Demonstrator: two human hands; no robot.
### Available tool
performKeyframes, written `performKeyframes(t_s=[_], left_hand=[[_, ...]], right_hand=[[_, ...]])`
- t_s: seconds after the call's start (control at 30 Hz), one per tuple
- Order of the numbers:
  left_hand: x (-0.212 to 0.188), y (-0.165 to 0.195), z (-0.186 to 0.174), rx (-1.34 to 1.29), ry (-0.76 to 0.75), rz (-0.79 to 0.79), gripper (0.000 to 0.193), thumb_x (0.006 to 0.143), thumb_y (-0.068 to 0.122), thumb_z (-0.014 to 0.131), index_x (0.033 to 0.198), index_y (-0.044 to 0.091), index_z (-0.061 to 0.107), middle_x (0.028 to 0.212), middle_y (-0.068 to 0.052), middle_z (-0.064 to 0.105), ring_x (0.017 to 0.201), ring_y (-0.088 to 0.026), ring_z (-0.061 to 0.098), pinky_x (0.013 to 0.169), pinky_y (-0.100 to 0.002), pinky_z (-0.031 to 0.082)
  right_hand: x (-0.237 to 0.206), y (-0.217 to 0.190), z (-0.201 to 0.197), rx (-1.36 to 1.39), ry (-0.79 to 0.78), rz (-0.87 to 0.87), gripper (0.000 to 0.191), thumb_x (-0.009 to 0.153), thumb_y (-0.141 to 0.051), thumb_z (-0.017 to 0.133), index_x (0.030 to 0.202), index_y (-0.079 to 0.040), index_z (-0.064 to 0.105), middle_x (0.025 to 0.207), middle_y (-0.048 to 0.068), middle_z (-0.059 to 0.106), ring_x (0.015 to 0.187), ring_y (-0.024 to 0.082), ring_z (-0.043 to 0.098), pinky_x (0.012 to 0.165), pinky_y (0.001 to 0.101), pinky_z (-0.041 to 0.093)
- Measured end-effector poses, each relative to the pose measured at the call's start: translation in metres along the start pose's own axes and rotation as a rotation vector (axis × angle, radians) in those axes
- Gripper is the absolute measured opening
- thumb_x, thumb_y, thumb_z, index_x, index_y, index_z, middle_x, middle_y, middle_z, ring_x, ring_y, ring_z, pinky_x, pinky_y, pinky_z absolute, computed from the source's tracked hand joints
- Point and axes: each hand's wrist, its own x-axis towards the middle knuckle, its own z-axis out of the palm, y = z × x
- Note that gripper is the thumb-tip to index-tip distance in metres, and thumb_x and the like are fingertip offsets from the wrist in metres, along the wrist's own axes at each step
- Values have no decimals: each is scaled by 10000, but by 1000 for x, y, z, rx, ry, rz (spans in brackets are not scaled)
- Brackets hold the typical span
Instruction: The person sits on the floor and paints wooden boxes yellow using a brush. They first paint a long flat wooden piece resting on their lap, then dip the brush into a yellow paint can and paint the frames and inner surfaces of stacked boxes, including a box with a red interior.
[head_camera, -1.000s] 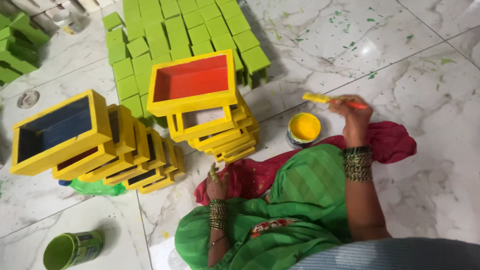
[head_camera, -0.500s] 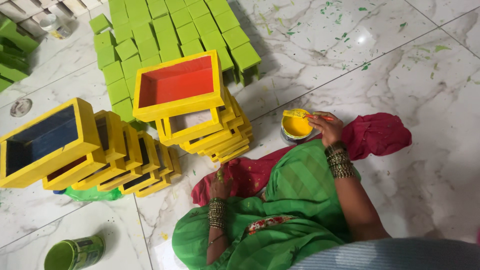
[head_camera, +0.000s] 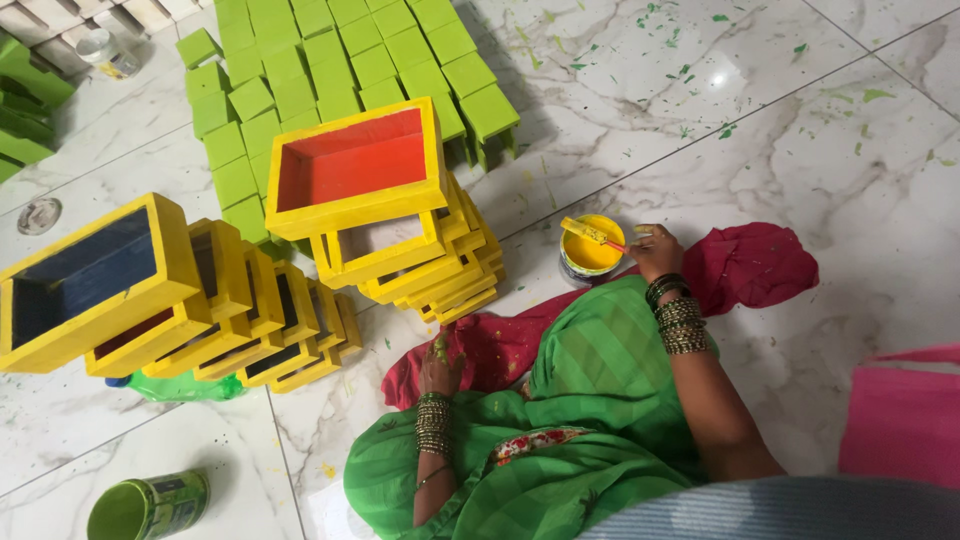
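My right hand (head_camera: 655, 250) grips a paintbrush (head_camera: 592, 234) with yellow bristles, held over an open can of yellow paint (head_camera: 590, 254) on the floor. My left hand (head_camera: 440, 366), smeared with paint, rests on red cloth at my knee and holds nothing. Just left of the can stands a leaning stack of yellow wooden frames (head_camera: 425, 265); the top one (head_camera: 355, 165) is orange-red inside. A second slumped row of yellow frames (head_camera: 170, 300) lies further left, its biggest one dark blue inside.
Several green painted blocks (head_camera: 340, 60) cover the floor behind the stacks. A green paint can (head_camera: 150, 505) lies at the lower left. A small round lid (head_camera: 38, 215) sits at the left edge. Pink cloth (head_camera: 900, 415) is at the right. The marble floor has green paint specks.
My right hand brought the brush from beside the can down into the yellow paint, and now the brush rests across the can's top. The camera view shifted slightly.
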Motion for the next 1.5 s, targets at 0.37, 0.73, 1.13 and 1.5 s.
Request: performKeyframes(t_s=[0.37,0.73,1.13,1.5], left_hand=[[-4,0,-2,-11,-35,-78,662,825,263,772,1432,148,534,1272,-155,678,1181,-375,629,978,-477,521],[-4,-1,-2,-22,-54,-60,671,831,270,766,1438,124,518,1227,-157,702,1153,-373,645,961,-477,529],[-12,1,-8,-14,-37,-89,676,830,297,784,1422,126,505,1246,-133,690,1171,-357,626,961,-480,517],[-11,7,-11,-54,-74,-133,728,824,277,764,1485,183,474,1246,-130,692,1174,-347,635,972,-474,522]], right_hand=[[0,-1,1,-119,18,-23,380,817,-146,826,1162,-72,685,970,116,772,855,240,762,759,374,602],[-60,-15,37,-672,-538,-514,216,880,-322,699,988,-144,755,953,65,773,892,289,729,772,454,585],[-50,-44,59,-1205,-860,-133,599,946,-593,592,1304,-123,689,1408,157,633,1362,388,539,1161,694,291],[-36,-59,57,-1164,-683,-209,764,876,-627,674,1408,-89,563,1479,163,541,1424,355,429,1171,600,279]])
